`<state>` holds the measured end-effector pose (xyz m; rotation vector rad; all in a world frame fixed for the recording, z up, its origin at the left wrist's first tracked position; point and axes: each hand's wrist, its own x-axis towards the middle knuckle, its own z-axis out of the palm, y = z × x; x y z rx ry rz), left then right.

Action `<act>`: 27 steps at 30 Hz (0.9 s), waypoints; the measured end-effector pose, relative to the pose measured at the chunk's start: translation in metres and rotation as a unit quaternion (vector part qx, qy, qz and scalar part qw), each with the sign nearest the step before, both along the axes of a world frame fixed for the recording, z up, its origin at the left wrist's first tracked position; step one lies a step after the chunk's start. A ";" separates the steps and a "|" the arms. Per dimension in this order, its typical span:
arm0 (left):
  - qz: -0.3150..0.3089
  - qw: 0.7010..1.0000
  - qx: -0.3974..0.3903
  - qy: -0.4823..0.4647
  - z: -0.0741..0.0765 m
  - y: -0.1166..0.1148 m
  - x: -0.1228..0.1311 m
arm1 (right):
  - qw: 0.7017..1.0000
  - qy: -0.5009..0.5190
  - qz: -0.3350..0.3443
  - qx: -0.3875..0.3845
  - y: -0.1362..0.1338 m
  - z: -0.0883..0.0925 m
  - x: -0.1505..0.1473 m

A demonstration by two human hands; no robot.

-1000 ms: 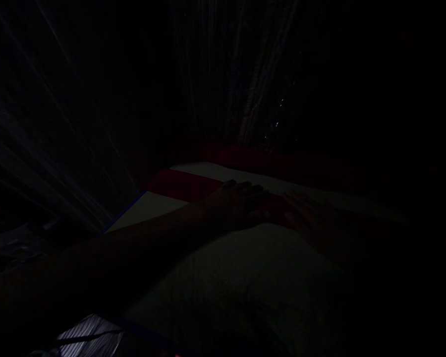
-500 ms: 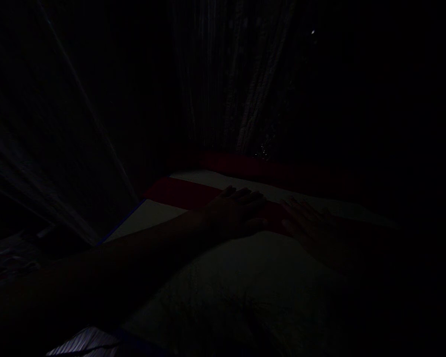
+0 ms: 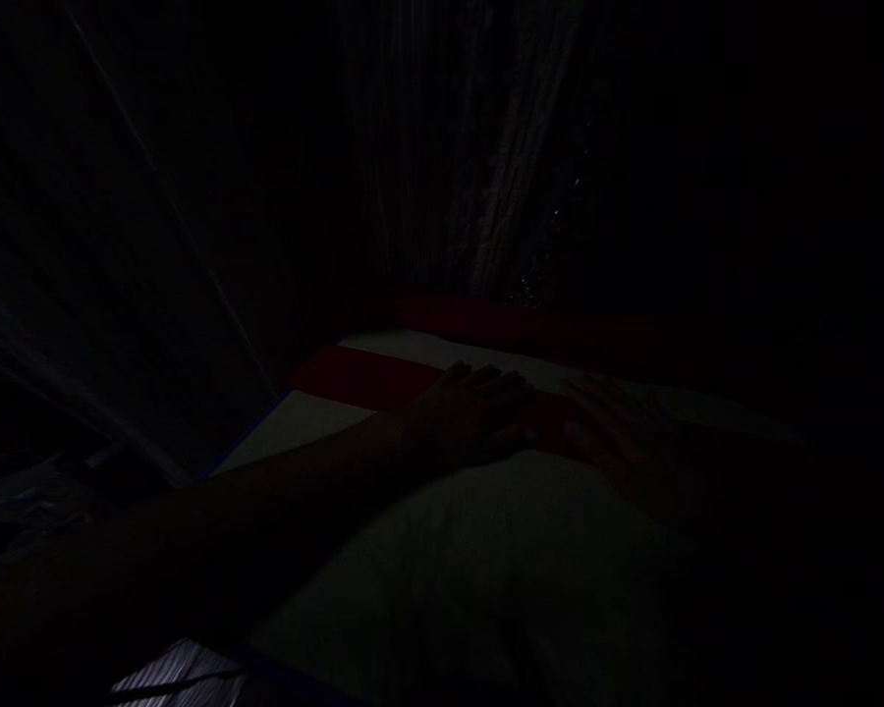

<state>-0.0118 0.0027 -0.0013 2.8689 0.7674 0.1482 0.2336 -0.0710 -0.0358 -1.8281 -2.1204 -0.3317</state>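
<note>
The scene is very dark. My left hand (image 3: 471, 412) lies flat with its fingers stretched out, palm down on a cloth-like sheet (image 3: 449, 520). That sheet is pale with a wide red band (image 3: 364, 378) across it and a blue edge on its left side. To the right, my right hand (image 3: 619, 427) also rests flat over the red band, fingers extended, its back part lost in shadow. A small gap separates the two hands. Neither hand holds anything that I can see.
A darker red strip (image 3: 471, 319) runs along the far side of the sheet. Beyond it hang faint vertical strands (image 3: 512, 177), with small glints nearby. Striped material (image 3: 181, 676) shows at the bottom left, and dim crumpled stuff (image 3: 26, 496) lies at far left.
Both hands have shifted very slightly to the right in view, still flat on the sheet. The sheet appears a little higher in view.
</note>
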 end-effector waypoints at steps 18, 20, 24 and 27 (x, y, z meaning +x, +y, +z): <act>0.004 1.000 -0.001 -0.001 -0.001 0.001 0.000 | 0.999 -0.013 -0.003 -0.037 0.002 -0.008 0.001; 0.003 1.000 -0.002 -0.003 -0.002 0.001 -0.001 | 1.000 -0.014 0.003 -0.026 0.002 -0.006 -0.001; -0.004 1.000 -0.001 -0.012 -0.002 0.002 -0.001 | 1.000 -0.009 0.005 -0.029 0.003 -0.006 0.000; 0.000 1.000 -0.003 -0.004 -0.001 0.001 -0.001 | 0.999 0.009 -0.002 -0.036 0.003 -0.009 0.003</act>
